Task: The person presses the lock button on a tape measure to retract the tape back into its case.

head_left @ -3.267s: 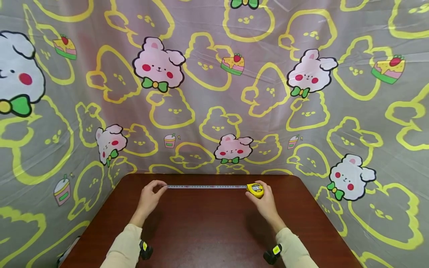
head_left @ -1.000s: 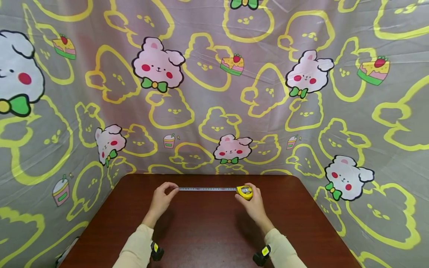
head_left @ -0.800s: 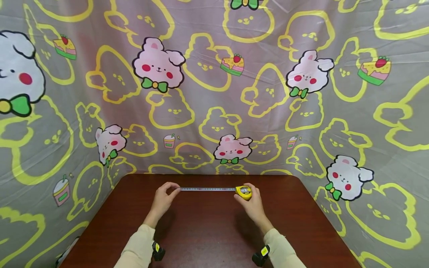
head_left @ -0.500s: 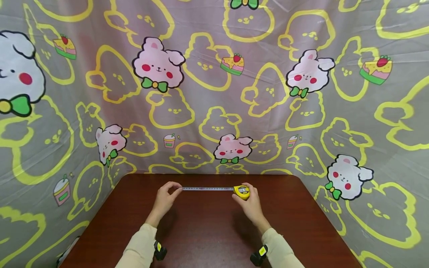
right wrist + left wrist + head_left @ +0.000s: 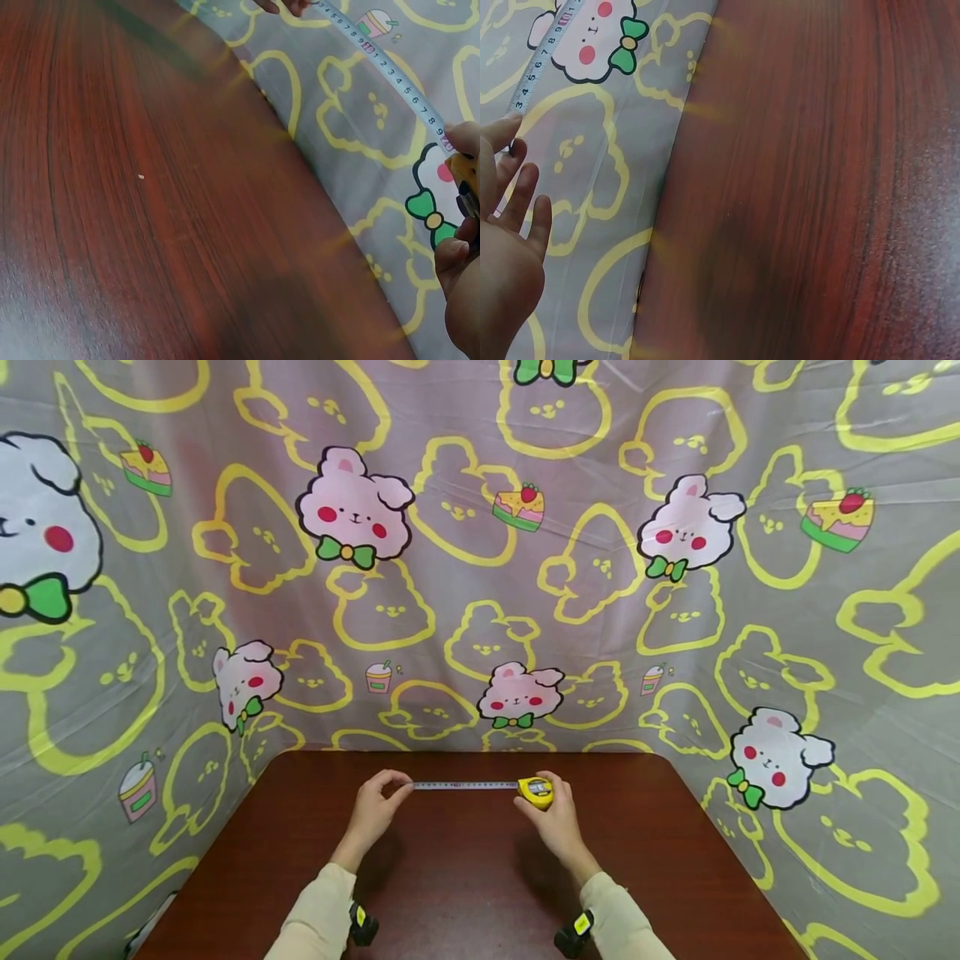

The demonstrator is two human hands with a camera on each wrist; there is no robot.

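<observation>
A yellow tape measure (image 5: 537, 791) is in my right hand (image 5: 561, 823), its fingers and thumb around the case. From it the pale blade (image 5: 465, 786) runs straight to the left, drawn out above the table. My left hand (image 5: 375, 810) pinches the blade's free end between thumb and fingertips. In the left wrist view the blade (image 5: 544, 56) leaves the pinch of the left hand (image 5: 514, 247), with small numbers showing. The right wrist view has the blade (image 5: 397, 79) entering the case (image 5: 466, 176), which is cut off at the frame's right side.
Below the hands lies a dark red-brown wooden table (image 5: 465, 877) with rounded far corners. A curtain (image 5: 450, 568) printed with rabbits and yellow outlines encloses its back and sides. A small pale speck (image 5: 141, 177) is on the tabletop. Each wrist wears a small black camera (image 5: 363, 925).
Both hands have come closer together, the left moving right and the right moving left. The stretch of blade between them has become shorter as it slides into the case.
</observation>
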